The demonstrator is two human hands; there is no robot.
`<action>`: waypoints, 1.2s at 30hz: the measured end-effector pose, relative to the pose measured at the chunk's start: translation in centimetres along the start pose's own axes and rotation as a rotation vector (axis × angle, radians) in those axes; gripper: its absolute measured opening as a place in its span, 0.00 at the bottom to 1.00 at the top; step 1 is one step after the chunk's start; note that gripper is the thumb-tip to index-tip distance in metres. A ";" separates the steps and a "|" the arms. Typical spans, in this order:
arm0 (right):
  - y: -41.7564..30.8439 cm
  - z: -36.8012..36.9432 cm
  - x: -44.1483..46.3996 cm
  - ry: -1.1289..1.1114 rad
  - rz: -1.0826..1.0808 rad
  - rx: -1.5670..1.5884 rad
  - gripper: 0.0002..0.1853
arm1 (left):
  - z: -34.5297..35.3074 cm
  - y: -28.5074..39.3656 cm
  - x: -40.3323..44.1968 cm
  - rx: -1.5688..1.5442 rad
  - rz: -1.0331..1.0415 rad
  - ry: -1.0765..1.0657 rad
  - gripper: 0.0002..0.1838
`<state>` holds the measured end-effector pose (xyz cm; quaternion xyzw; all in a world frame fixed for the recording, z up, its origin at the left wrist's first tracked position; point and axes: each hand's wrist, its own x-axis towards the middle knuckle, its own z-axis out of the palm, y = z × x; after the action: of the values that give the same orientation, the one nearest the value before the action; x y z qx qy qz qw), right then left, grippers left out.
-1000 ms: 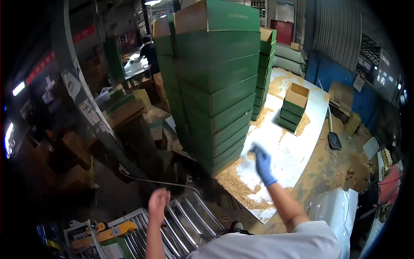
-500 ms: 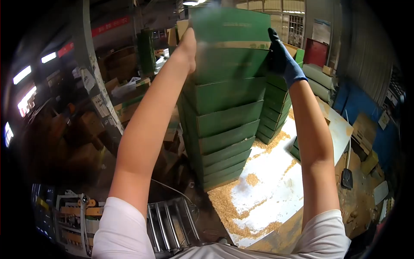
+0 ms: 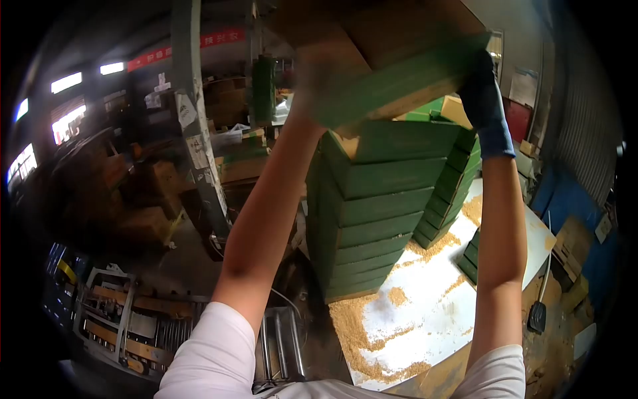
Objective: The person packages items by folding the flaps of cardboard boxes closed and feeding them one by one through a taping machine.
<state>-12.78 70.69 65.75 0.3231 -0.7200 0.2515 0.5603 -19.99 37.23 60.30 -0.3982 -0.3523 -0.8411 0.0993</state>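
Observation:
Above a tall stack of green boxes (image 3: 385,179), a green cardboard box (image 3: 405,80) is raised and tilted, its brown cardboard face showing. My left hand (image 3: 314,83), bare and smeared by motion, grips its left end. At the right end my right hand (image 3: 484,90), in a dark blue glove, holds the box's corner. The raised box is blurred and runs out of the top of the view. Below it, the stack's upper rim shows some bare cardboard.
A second green stack (image 3: 452,183) stands behind to the right. Yellowish crumbs lie scattered over a white board (image 3: 425,319) on the floor. A metal roller conveyor (image 3: 282,349) is at lower left, a grey post (image 3: 193,106) farther back, and a long-handled shovel (image 3: 537,316) at right.
The top box has come up off the stack and tilted, between both my hands. The view has turned left, so the stack sits farther right and lower.

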 end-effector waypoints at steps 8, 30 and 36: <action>-10.3 3.9 1.3 -0.262 0.350 0.912 0.26 | -7.2 8.0 -3.6 -0.249 -0.196 -0.167 0.21; -40.5 37.0 -61.8 -0.785 1.743 1.102 0.34 | -39.3 10.5 -69.1 0.218 -1.164 0.836 0.25; -44.2 37.4 -67.5 -1.228 1.562 0.351 0.50 | -41.7 10.8 -69.3 0.801 -1.609 0.558 0.56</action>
<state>7.13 26.65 -8.84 -0.0874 -0.8468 0.4408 -0.2845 5.81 -6.51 -3.56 0.2446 -0.7482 -0.5381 -0.3013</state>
